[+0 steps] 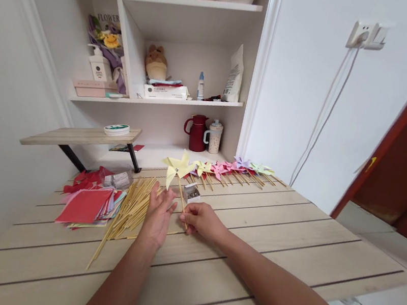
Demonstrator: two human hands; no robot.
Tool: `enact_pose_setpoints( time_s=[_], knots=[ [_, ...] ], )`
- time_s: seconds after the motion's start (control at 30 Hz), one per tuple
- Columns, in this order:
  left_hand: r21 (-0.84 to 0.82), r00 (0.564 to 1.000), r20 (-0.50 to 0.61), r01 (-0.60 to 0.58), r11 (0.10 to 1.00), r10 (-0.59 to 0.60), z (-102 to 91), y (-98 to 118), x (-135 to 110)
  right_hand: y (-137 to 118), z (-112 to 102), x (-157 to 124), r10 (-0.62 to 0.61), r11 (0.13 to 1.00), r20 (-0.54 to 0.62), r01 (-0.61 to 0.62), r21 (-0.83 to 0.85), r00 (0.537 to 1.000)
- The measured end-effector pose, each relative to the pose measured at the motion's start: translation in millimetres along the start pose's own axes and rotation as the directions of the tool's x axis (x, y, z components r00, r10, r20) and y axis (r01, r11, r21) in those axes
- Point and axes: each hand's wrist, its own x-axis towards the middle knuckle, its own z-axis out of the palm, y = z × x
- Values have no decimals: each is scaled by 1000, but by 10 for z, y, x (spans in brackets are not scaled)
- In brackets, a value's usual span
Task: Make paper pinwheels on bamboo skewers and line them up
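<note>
A pale yellow paper pinwheel (178,167) on a thin wooden stick stands upright, leaning slightly left, over the middle of the table. My right hand (201,219) pinches the stick near its lower end. Just left of the stick, my left hand (158,212) is open, fingers apart and pointing up below the pinwheel's blades, holding nothing. Behind the stick sits a small white box (192,193) of metal pins or fasteners. A spread pile of wooden sticks (133,206) lies beside my left hand, and a stack of coloured paper squares (89,206) lies further left.
Several finished pinwheels (220,169) lie in a row along the table's back edge. A small raised shelf (82,136) stands at the back left, with a clear plastic bag (120,179) nearby. A red jug (197,133) and a cup (214,137) stand in the shelf unit behind.
</note>
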Motion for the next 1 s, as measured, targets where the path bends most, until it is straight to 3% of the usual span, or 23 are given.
enact_pose_setpoints(
  time_s=[0.17,0.4,0.63,0.8,1.0],
  knots=[
    [60,986,-99,-128,990,133,-53,59,70,-7,-4,-2,29,999,5,-29,-25,1000],
    [10,969,-188,-160,987,159,-84,73,137,-34,6,-49,34,999,99,-33,-10,995],
    [-16,959,-233,-170,985,162,-87,127,132,-52,-2,-53,47,998,96,-43,-41,994],
    [63,945,-250,-202,977,211,-107,158,151,-28,-19,-59,53,985,78,-39,-168,996],
    [144,944,-209,-230,963,256,-102,166,153,-29,-21,-80,48,978,96,-27,-206,994]
  ],
)
